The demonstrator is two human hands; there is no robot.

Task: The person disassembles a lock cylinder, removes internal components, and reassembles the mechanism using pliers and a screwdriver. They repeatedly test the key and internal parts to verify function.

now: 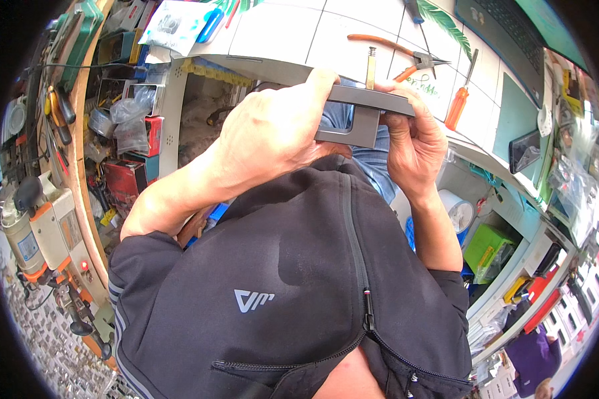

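In front of my chest I hold a dark grey metal fitting (362, 127), which looks like part of a door handle, with a rectangular opening in it. My left hand (274, 119) wraps around its left end, thumb on top and fingertips below. On the right, my right hand (417, 134) pinches the long upper bar between thumb and fingers. A brass-coloured post (371, 70) with a dark, spring-like tip sticks up from behind the bar. My fingers hide both ends of the fitting.
On the tile-patterned tabletop (279, 30) lie pliers with orange handles (422, 60), an orange screwdriver (457, 107) and a laptop (509, 40). A phone (524, 151) rests by the right edge. A machine resembling a key cutter (55, 229) stands left. Purple clothing (534, 356) shows lower right.
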